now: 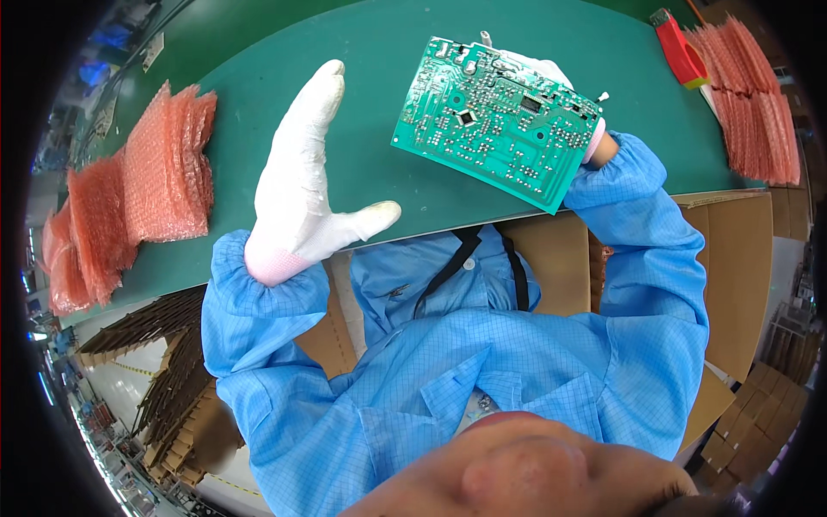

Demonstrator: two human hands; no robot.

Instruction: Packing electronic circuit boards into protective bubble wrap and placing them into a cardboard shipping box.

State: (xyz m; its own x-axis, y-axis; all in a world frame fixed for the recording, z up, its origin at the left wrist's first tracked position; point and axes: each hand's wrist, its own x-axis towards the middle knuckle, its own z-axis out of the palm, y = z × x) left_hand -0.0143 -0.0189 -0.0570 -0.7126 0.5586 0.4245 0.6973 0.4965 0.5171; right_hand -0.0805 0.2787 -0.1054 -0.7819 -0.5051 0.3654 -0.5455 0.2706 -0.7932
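A green circuit board (500, 125), its soldered side with chips and solder points facing up, is held tilted above the green table. My right hand (551, 72), in a white glove, grips it from behind at the far right edge; most of its fingers are hidden by the board. To the left, my left hand (301, 172), gloved in white with pale fingertips, is held over the table's near edge. Its thumb is spread wide from the straight fingers, and nothing is in it. A gap separates it from the board.
Stacks of pink bubble-wrap bags (168, 168) lie on the green table (370, 86) at the left. More pink bubble-wrap bags (749, 103) are at the far right, beside a red and yellow tool (680, 47). An opened cardboard box (732, 267) stands below the table's near edge.
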